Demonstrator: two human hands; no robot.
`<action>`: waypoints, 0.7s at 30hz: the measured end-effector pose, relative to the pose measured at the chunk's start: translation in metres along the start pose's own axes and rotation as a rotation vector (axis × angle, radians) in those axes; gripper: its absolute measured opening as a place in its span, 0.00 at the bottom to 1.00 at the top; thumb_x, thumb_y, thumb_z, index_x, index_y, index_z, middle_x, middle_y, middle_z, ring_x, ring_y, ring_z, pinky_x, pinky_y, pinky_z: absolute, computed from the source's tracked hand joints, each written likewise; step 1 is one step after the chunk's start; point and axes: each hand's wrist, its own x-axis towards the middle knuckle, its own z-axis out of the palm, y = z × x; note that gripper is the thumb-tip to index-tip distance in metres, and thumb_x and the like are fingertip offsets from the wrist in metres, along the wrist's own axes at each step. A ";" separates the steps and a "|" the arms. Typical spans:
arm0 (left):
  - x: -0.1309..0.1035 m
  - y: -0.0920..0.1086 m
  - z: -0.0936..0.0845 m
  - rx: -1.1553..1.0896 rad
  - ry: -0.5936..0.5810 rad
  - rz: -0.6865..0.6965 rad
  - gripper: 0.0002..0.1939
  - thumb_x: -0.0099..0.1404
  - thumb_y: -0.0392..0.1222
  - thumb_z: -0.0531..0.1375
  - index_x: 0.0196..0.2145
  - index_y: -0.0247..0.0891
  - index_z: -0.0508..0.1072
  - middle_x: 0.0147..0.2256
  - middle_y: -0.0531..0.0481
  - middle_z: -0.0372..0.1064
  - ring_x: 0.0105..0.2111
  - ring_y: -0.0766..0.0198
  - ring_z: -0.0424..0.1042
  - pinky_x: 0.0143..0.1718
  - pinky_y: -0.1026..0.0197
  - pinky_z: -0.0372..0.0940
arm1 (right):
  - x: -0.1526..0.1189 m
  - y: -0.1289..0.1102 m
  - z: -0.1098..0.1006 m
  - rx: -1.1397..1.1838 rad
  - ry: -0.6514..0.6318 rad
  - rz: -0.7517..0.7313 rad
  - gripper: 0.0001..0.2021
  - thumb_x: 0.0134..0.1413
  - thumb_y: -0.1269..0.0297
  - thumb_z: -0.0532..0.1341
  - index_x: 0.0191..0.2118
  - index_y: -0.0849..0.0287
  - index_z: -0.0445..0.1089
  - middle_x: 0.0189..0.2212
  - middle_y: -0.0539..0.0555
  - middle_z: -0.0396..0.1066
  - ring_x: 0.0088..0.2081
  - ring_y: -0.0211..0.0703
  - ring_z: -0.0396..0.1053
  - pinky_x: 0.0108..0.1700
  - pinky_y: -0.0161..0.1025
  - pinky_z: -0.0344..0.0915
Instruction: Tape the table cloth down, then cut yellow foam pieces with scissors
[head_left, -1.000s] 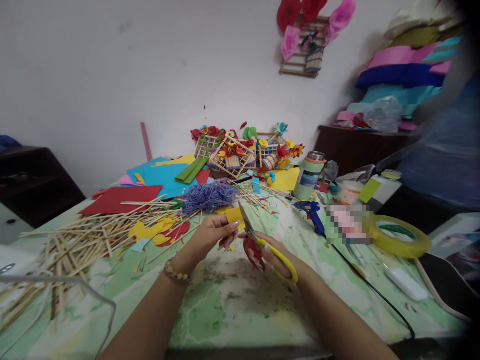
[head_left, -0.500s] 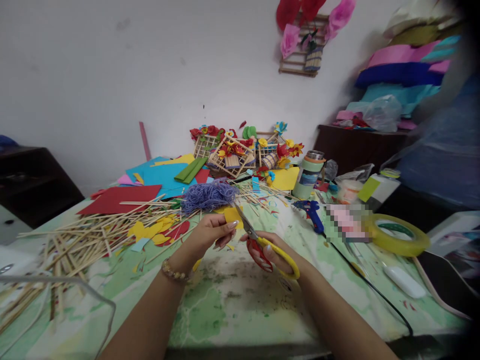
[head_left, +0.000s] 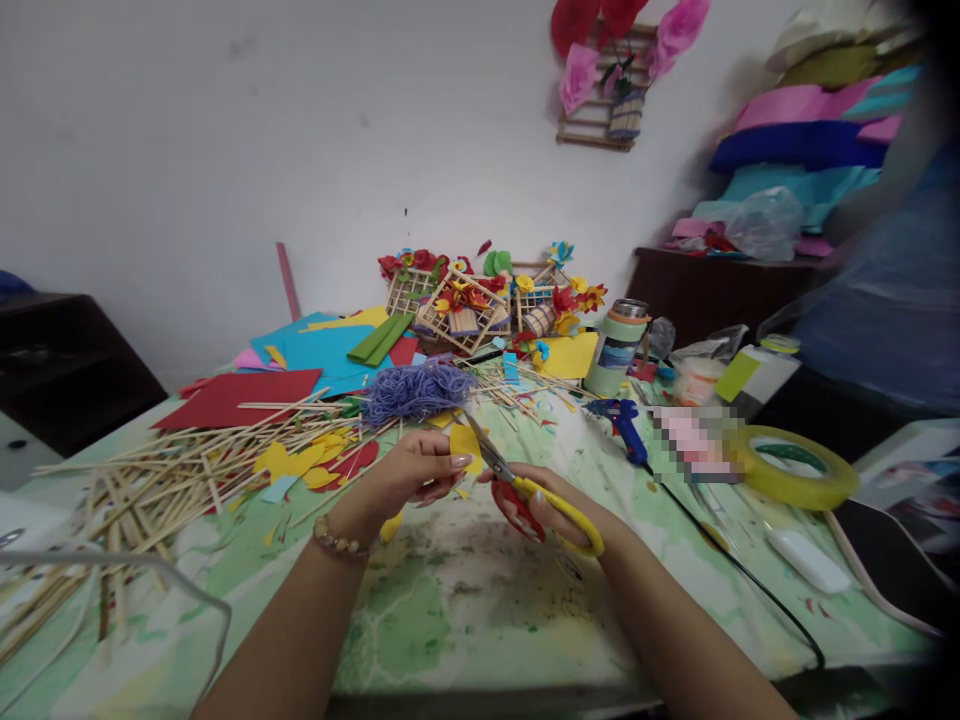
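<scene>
Left hand (head_left: 409, 478) pinching small yellow paper piece (head_left: 466, 441); right hand (head_left: 551, 507) gripping red-and-yellow-handled scissors (head_left: 525, 487), blades at the paper, just before purple yarn bundle (head_left: 417, 390).

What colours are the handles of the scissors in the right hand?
One handle is red, the other yellow; the scissors show best in the head view.

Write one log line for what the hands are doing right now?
left hand: holds yellow paper piece | right hand: holds scissors, blades at paper | table: cluttered
</scene>
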 end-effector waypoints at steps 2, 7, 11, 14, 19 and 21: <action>0.000 0.000 0.000 -0.001 -0.007 -0.003 0.19 0.50 0.54 0.65 0.18 0.35 0.68 0.09 0.57 0.53 0.09 0.77 0.46 0.11 0.69 0.36 | 0.000 0.001 0.000 0.015 0.005 0.013 0.38 0.53 0.33 0.48 0.53 0.65 0.64 0.27 0.50 0.59 0.24 0.32 0.55 0.25 0.33 0.59; 0.000 0.000 -0.002 0.008 -0.017 -0.004 0.19 0.51 0.53 0.65 0.19 0.35 0.68 0.10 0.56 0.54 0.09 0.77 0.46 0.11 0.69 0.37 | -0.002 0.003 -0.002 0.055 -0.012 0.042 0.37 0.54 0.34 0.48 0.52 0.65 0.65 0.25 0.48 0.58 0.21 0.30 0.54 0.22 0.31 0.57; 0.000 -0.002 -0.005 0.009 -0.029 -0.010 0.18 0.52 0.53 0.65 0.20 0.34 0.68 0.10 0.57 0.54 0.09 0.77 0.46 0.11 0.70 0.37 | -0.003 0.003 -0.006 0.078 -0.025 0.041 0.35 0.54 0.35 0.51 0.51 0.65 0.65 0.25 0.48 0.57 0.20 0.29 0.54 0.21 0.30 0.55; 0.000 -0.003 -0.006 0.005 -0.041 -0.016 0.18 0.52 0.52 0.65 0.20 0.33 0.68 0.11 0.57 0.54 0.09 0.78 0.46 0.10 0.71 0.38 | -0.004 0.004 -0.009 0.090 -0.036 0.070 0.36 0.53 0.35 0.52 0.51 0.66 0.65 0.25 0.47 0.57 0.19 0.29 0.54 0.21 0.29 0.55; -0.001 -0.001 -0.008 -0.008 -0.054 -0.028 0.19 0.52 0.51 0.65 0.19 0.33 0.67 0.11 0.58 0.54 0.09 0.78 0.46 0.10 0.72 0.38 | -0.006 0.008 -0.013 0.048 -0.019 0.117 0.36 0.51 0.34 0.53 0.49 0.66 0.67 0.23 0.47 0.58 0.18 0.29 0.54 0.20 0.30 0.54; -0.001 -0.001 -0.008 -0.024 -0.060 -0.031 0.18 0.52 0.51 0.65 0.19 0.33 0.67 0.11 0.58 0.53 0.09 0.78 0.45 0.10 0.72 0.38 | -0.006 0.007 -0.012 0.025 0.014 0.108 0.35 0.52 0.35 0.53 0.49 0.65 0.67 0.22 0.47 0.58 0.19 0.30 0.55 0.20 0.31 0.54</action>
